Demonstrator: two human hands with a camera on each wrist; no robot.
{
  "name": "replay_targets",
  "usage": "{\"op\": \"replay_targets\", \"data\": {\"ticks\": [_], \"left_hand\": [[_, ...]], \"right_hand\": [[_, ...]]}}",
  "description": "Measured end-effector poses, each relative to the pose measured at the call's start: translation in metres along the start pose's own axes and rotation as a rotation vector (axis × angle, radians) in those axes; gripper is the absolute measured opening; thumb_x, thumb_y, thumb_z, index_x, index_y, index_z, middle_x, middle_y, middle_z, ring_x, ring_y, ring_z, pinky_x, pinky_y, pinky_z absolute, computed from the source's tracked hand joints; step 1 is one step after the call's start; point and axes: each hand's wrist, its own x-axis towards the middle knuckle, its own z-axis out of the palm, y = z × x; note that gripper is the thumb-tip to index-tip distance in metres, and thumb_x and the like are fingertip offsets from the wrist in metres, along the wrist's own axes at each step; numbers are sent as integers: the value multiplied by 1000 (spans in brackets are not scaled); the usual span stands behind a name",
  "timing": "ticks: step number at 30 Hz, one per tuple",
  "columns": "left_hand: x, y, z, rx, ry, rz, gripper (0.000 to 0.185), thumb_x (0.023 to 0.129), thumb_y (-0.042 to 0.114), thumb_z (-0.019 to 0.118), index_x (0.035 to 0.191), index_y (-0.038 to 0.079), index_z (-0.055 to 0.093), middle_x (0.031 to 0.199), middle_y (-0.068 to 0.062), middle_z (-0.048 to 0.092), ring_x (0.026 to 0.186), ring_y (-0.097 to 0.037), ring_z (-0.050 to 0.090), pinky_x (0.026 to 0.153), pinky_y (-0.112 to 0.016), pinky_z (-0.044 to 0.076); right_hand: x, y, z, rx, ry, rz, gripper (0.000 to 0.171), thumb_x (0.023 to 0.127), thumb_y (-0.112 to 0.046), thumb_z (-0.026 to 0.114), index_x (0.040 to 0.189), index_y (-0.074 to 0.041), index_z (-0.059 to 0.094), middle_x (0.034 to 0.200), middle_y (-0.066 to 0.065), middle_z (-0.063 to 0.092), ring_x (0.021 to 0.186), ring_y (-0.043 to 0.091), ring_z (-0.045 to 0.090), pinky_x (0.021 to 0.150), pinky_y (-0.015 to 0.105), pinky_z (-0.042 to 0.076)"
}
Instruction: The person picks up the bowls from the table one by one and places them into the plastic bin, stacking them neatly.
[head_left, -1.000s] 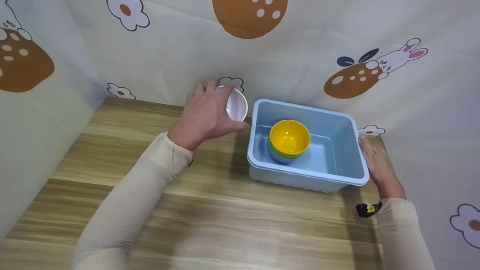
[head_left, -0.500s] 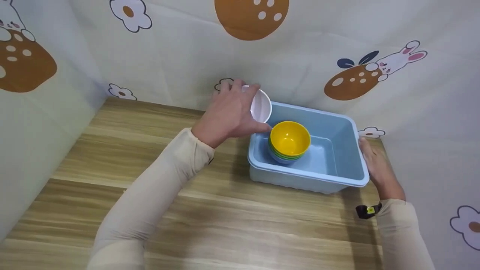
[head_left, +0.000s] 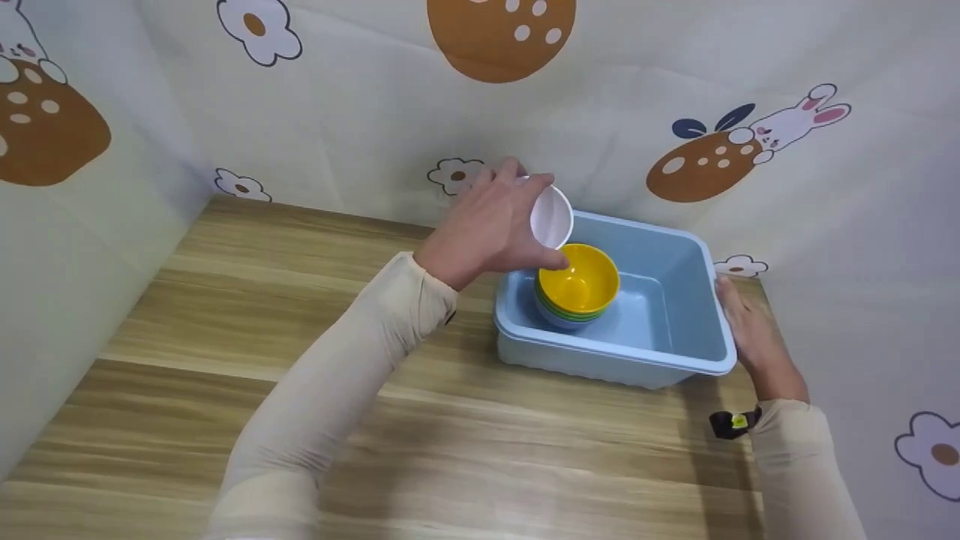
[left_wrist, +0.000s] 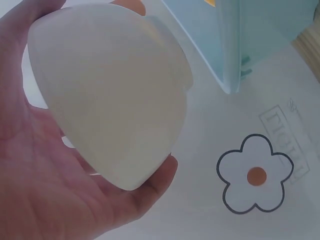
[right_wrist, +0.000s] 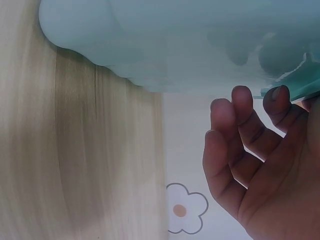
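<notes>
My left hand [head_left: 495,229] grips a white bowl [head_left: 553,217] by its rim, fingers at the far side and thumb at the near side. Tilted sideways, this bowl hangs over the left part of a light blue plastic bin [head_left: 611,345]. The left wrist view shows the white bowl's [left_wrist: 112,95] outer side. Inside the bin stands a stack of bowls with a yellow bowl [head_left: 589,289] on top, and green and blue rims below. My left thumb overlaps the yellow bowl in the head view. My right hand [head_left: 757,337] rests against the bin's right outer side, its fingers loosely bent.
The bin stands on a wood-grain table [head_left: 300,420], near its back right corner. A pale cloth [head_left: 360,97] printed with flowers and rabbits hangs behind and at both sides. The right part of the bin's floor [head_left: 641,315] is bare.
My left hand has carried the white bowl rightward, from left of the bin to over it, beside the stack. My right hand and the bin have stayed in place.
</notes>
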Motion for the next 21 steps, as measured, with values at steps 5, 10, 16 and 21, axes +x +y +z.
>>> {"op": "replay_targets", "data": {"ticks": [5, 10, 16, 21], "left_hand": [[5, 7, 0, -5, -18, 18, 97, 72, 66, 76, 154, 29, 42, 150, -6, 45, 129, -28, 43, 102, -47, 54], [11, 16, 1, -8, -31, 34, 98, 71, 66, 77, 155, 30, 42, 151, -4, 44, 135, -26, 37, 108, -46, 49], [20, 23, 5, -39, -44, 29, 98, 69, 66, 78, 154, 33, 42, 152, -3, 43, 137, -25, 34, 111, -46, 42], [25, 31, 8, -75, -41, 61, 97, 69, 65, 79, 153, 32, 44, 150, -1, 45, 136, -24, 33, 108, -44, 37]], "right_hand": [[0, 0, 0, 10, -20, 10, 83, 105, -64, 11, 145, -2, 49, 127, 31, 60, 116, 44, 56, 94, 54, 45], [-1, 0, 1, 24, -40, 44, 87, 103, -68, 10, 146, -3, 48, 132, 31, 57, 122, 46, 53, 100, 62, 42], [-2, 0, 1, -4, -45, 44, 92, 101, -71, 9, 143, 0, 51, 133, 32, 58, 127, 49, 52, 106, 67, 38], [-3, 1, 0, 5, -28, 27, 89, 103, -68, 10, 140, 1, 53, 128, 31, 60, 121, 46, 55, 100, 60, 42]]}}
